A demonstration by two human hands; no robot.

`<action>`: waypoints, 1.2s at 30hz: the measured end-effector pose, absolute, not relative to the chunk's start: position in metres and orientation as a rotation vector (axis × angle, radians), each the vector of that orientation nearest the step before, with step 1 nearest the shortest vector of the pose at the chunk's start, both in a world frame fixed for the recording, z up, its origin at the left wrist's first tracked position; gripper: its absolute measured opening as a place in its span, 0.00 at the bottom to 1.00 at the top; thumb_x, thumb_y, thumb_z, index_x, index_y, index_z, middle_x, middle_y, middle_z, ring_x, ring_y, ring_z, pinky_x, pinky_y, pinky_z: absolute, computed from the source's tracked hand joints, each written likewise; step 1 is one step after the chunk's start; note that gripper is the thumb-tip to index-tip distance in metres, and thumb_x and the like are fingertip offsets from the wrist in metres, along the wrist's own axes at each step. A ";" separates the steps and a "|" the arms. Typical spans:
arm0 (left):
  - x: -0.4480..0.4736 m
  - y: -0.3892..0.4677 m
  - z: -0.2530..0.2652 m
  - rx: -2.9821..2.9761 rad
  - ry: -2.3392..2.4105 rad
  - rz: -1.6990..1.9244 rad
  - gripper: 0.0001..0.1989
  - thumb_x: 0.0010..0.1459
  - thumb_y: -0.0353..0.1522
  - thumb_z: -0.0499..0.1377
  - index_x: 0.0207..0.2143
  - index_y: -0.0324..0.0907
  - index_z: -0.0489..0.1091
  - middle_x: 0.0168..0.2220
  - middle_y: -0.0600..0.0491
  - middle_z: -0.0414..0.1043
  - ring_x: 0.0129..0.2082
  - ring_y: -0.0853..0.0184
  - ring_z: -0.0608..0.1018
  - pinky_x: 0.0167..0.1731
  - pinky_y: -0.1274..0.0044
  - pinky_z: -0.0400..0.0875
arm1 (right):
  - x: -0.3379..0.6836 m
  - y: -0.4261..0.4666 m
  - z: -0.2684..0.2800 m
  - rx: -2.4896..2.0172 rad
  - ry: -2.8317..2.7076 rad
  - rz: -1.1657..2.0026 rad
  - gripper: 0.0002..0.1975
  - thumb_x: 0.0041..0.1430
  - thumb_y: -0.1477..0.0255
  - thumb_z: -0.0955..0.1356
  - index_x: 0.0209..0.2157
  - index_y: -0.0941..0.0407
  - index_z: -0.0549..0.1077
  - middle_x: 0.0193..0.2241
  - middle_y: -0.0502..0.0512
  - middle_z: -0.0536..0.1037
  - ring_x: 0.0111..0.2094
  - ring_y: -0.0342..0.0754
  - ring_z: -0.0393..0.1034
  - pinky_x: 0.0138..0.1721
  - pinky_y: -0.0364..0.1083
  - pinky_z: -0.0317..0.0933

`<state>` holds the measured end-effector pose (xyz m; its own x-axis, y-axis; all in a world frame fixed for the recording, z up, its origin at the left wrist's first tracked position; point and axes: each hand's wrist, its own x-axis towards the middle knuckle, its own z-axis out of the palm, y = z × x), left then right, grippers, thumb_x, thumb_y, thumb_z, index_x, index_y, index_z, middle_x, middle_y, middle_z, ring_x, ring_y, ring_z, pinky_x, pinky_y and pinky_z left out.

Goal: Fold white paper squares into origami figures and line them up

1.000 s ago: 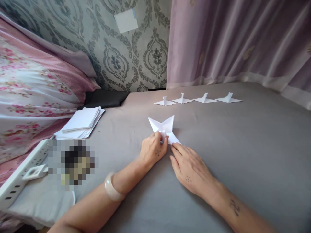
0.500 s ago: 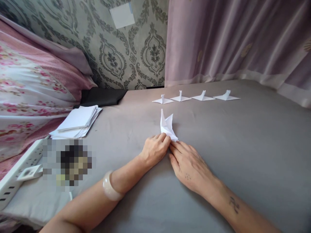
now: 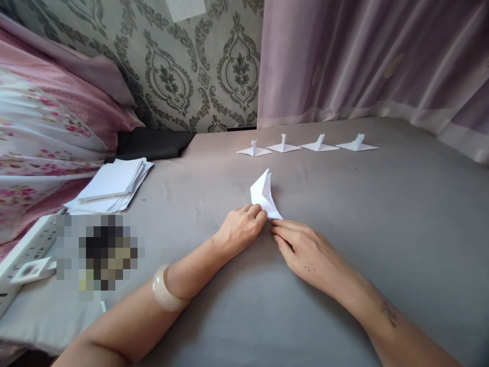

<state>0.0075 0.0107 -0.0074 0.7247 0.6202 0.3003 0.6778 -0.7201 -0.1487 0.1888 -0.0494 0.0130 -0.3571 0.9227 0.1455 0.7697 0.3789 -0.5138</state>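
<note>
A white folded-paper figure (image 3: 263,191) stands up from the grey cloth in front of me, its pointed flaps facing away. My left hand (image 3: 244,224) is closed on its lower left part, with the fingers curled over the paper. At the lower right corner, my right hand (image 3: 305,250) grips the paper's edge with its fingertips, the fingers close together. Both hands hide the bottom of the figure. Farther back, several finished-looking white paper figures (image 3: 283,145) stand in a row, each with spread flat sides and an upright middle.
To the left lies a stack of white paper (image 3: 109,181), with a black folded item (image 3: 153,142) behind it. A white power strip (image 3: 32,244) and a pixelated object (image 3: 110,252) are at the left edge. Purple curtains (image 3: 336,61) hang behind the grey surface (image 3: 382,214).
The figure's tall left flap has folded over toward the right, so its points now sit together. My right hand has shifted slightly right. The view has tilted down a little.
</note>
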 end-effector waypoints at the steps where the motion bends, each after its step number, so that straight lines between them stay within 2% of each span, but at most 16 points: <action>1: 0.007 0.011 -0.008 -2.679 -1.013 -0.340 0.11 0.67 0.31 0.49 0.31 0.40 0.65 0.29 0.52 0.70 0.29 0.66 0.73 0.19 0.77 0.59 | 0.191 -0.049 0.015 -1.475 -2.223 0.531 0.15 0.64 0.76 0.59 0.40 0.54 0.76 0.43 0.55 0.79 0.46 0.49 0.73 0.50 0.47 0.64; 5: 0.006 0.011 -0.009 -2.679 -0.975 -0.350 0.11 0.67 0.29 0.48 0.31 0.40 0.66 0.29 0.52 0.69 0.28 0.66 0.72 0.18 0.77 0.58 | 0.204 -0.042 0.022 -1.566 -2.158 0.518 0.13 0.63 0.74 0.61 0.33 0.51 0.77 0.34 0.50 0.80 0.35 0.46 0.75 0.36 0.43 0.65; 8: 0.007 0.011 -0.009 -2.685 -0.994 -0.328 0.12 0.67 0.30 0.48 0.31 0.40 0.67 0.29 0.52 0.69 0.29 0.66 0.72 0.19 0.77 0.59 | 0.212 -0.035 0.022 -1.655 -1.962 0.340 0.06 0.60 0.72 0.66 0.34 0.51 0.75 0.33 0.48 0.79 0.32 0.45 0.74 0.29 0.42 0.63; 10: 0.007 0.010 -0.008 -2.687 -1.015 -0.320 0.12 0.67 0.30 0.48 0.31 0.40 0.67 0.29 0.51 0.69 0.29 0.66 0.72 0.19 0.77 0.59 | 0.213 -0.031 0.018 -1.607 -1.913 0.288 0.05 0.58 0.73 0.67 0.36 0.51 0.74 0.34 0.49 0.78 0.31 0.44 0.74 0.27 0.41 0.62; 16: 0.008 0.010 -0.008 -2.700 -1.035 -0.329 0.13 0.67 0.30 0.47 0.32 0.40 0.68 0.28 0.51 0.68 0.29 0.66 0.72 0.19 0.77 0.57 | 0.205 -0.031 0.004 -1.500 -2.152 0.151 0.05 0.61 0.72 0.66 0.38 0.52 0.72 0.37 0.50 0.76 0.28 0.41 0.71 0.27 0.41 0.59; 22: 0.007 0.010 -0.009 -2.707 -1.048 -0.293 0.15 0.67 0.29 0.45 0.32 0.40 0.68 0.28 0.51 0.67 0.28 0.66 0.71 0.18 0.77 0.54 | 0.202 -0.029 -0.003 -1.478 -2.269 -0.127 0.07 0.64 0.75 0.63 0.37 0.53 0.72 0.35 0.50 0.76 0.30 0.42 0.70 0.29 0.43 0.55; 28: 0.007 0.010 -0.010 -2.714 -1.020 -0.307 0.14 0.67 0.27 0.45 0.33 0.40 0.69 0.28 0.51 0.66 0.28 0.66 0.70 0.19 0.76 0.55 | 0.201 -0.027 -0.006 -1.437 -2.262 -0.182 0.06 0.64 0.71 0.64 0.37 0.55 0.72 0.33 0.51 0.77 0.31 0.43 0.70 0.30 0.43 0.54; 36: 0.007 0.011 -0.010 -2.745 -1.006 -0.331 0.15 0.66 0.25 0.44 0.31 0.40 0.68 0.26 0.51 0.64 0.27 0.67 0.69 0.19 0.77 0.56 | 0.199 -0.027 -0.004 -1.376 -2.328 -0.302 0.11 0.65 0.77 0.61 0.35 0.56 0.74 0.32 0.52 0.77 0.30 0.42 0.69 0.30 0.43 0.54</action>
